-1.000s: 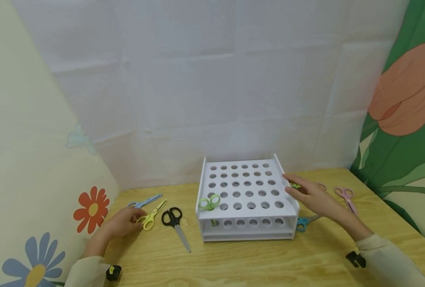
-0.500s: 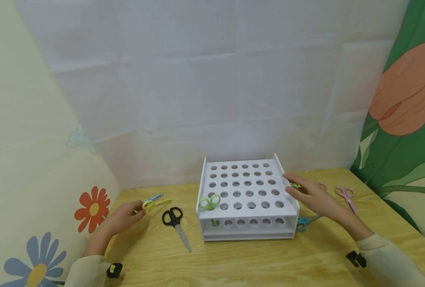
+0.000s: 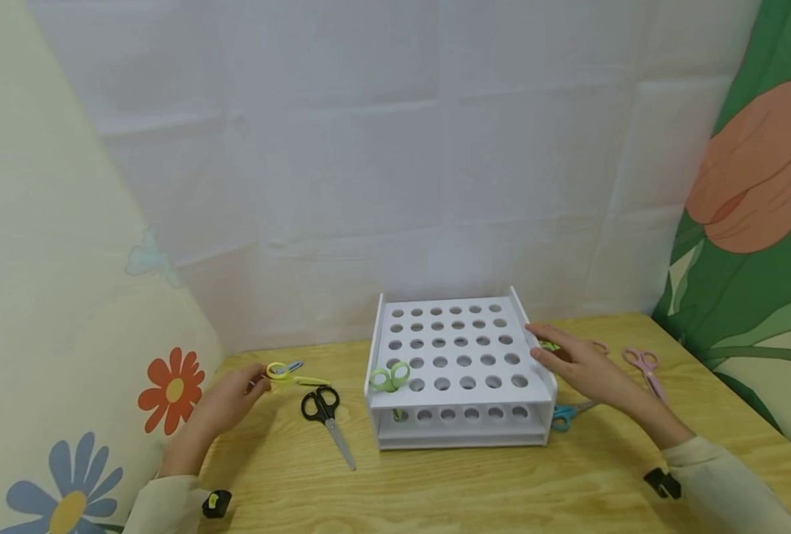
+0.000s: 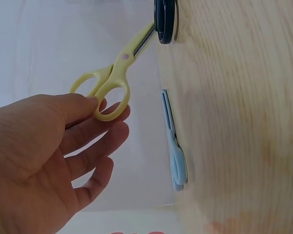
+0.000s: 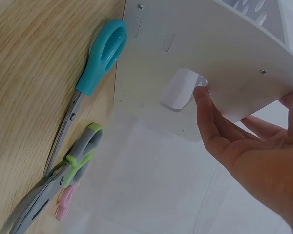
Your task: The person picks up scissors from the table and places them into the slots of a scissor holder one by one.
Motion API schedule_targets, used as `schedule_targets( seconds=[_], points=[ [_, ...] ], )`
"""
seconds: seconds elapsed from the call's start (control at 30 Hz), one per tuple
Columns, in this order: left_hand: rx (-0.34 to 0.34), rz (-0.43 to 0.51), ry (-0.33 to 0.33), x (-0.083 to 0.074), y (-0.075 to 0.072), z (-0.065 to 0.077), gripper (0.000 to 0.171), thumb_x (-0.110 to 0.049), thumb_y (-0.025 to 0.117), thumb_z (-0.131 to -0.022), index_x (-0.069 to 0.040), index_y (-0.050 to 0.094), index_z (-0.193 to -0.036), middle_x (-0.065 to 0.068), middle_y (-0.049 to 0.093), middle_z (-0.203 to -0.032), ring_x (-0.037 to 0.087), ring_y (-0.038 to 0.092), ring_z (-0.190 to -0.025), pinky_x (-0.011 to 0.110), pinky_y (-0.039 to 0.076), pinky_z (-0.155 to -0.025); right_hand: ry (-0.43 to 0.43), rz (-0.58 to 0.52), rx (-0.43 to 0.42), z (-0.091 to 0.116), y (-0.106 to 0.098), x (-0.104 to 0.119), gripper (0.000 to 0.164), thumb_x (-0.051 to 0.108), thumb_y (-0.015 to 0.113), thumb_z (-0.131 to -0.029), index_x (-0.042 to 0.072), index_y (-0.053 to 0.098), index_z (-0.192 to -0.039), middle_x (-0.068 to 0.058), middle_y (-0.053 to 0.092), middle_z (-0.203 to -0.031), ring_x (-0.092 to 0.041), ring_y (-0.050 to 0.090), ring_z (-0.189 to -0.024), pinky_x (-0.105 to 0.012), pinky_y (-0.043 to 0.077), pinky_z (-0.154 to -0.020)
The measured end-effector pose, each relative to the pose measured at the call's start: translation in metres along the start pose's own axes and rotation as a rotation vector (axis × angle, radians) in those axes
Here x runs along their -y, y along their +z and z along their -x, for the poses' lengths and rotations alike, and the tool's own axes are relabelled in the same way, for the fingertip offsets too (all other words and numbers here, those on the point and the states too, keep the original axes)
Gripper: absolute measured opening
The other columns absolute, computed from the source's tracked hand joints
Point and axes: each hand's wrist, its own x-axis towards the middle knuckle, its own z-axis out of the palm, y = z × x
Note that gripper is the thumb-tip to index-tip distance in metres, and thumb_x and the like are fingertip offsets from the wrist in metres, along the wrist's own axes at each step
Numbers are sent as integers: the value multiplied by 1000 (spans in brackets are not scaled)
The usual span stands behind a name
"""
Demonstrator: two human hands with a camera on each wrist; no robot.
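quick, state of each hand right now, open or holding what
Left hand: closed, pinching the yellow scissors.
Right hand: open, touching the side of the white rack.

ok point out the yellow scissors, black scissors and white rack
Yellow scissors (image 4: 125, 57): left wrist view, on the pivot
Black scissors (image 3: 336, 434): head view, on the blades
White rack (image 3: 453, 371): head view, on the top panel

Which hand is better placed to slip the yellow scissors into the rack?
Likely the left hand: it pinches the yellow scissors by a handle loop, while the right hand holds none and touches the white rack.
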Motion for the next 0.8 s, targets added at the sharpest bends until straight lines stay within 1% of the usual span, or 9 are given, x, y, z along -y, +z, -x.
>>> schedule_targets(
  seconds=[0.13, 0.33, 0.47, 0.67, 0.8],
  points=[
    [-48, -6, 4, -2, 0, -2, 14, -13, 61, -103, -2, 65, -113, 6, 69, -93, 17, 62, -79, 40, 52, -66, -1, 15, -5, -1, 1, -2, 54, 26, 55, -108, 0, 41, -153, -27, 40, -153, -43, 55, -125, -54, 49, -96],
    [-104, 24, 7, -4, 3, -5, 18, -13, 55, -106, 0, 62, -115, 5, 65, -89, 16, 54, -73, 36, 47, -62, 12, 10, -4, -2, 2, -3, 57, 31, 53, -108, 0, 40, -154, -27, 37, -155, -45, 51, -128, -55, 47, -97],
    [-144, 50, 25, -6, 3, -5, 21, -12, 52, -108, 3, 61, -119, 5, 64, -92, 18, 56, -77, 39, 49, -64, 16, 13, -2, -1, 2, -3, 57, 31, 53, -108, 1, 40, -154, -27, 38, -155, -44, 53, -126, -55, 47, -97],
    [-178, 88, 79, -10, 2, -5, 22, -8, 56, -105, 4, 63, -123, 13, 67, -104, 27, 64, -92, 48, 54, -75, 7, 30, -10, -1, 2, -4, 56, 30, 53, -108, 0, 41, -154, -28, 39, -154, -44, 56, -123, -56, 48, -95],
    [-196, 88, 117, -13, 0, -5, 22, -7, 57, -105, 5, 65, -122, 16, 68, -106, 28, 64, -92, 49, 54, -76, 12, 30, -11, -1, 2, -4, 56, 31, 53, -108, 1, 41, -154, -27, 39, -154, -44, 56, -123, -56, 48, -95]
  ],
)
